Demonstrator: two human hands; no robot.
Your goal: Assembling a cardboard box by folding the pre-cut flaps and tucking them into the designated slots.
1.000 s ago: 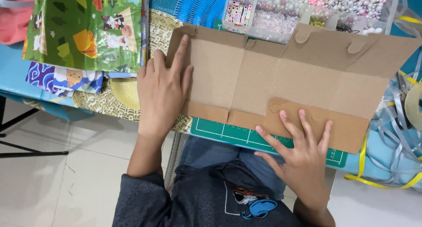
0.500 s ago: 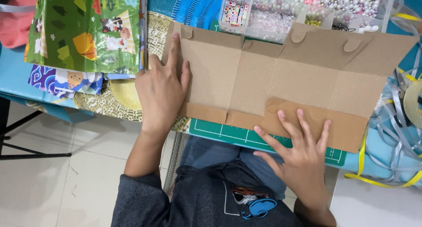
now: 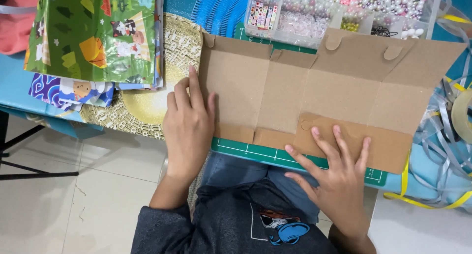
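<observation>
A flattened brown cardboard box [image 3: 314,87] lies unfolded on a green cutting mat [image 3: 255,153] at the table's near edge. My left hand [image 3: 189,126] rests flat at the cardboard's left edge, fingers pointing away from me. Spread over the folded-up bottom flap [image 3: 388,146], my right hand [image 3: 334,175] presses it down with its fingertips. Neither hand holds anything.
A clear compartment box of beads [image 3: 339,11] stands behind the cardboard. Green patterned gift bags [image 3: 93,33] lie at the left over a gold woven placemat [image 3: 147,106]. Grey and yellow ribbons [image 3: 442,151] and a tape roll [image 3: 462,114] sit at the right. Tiled floor lies below.
My left hand has slid slightly left, from on the cardboard to its left edge. The right hand stays on the bottom flap.
</observation>
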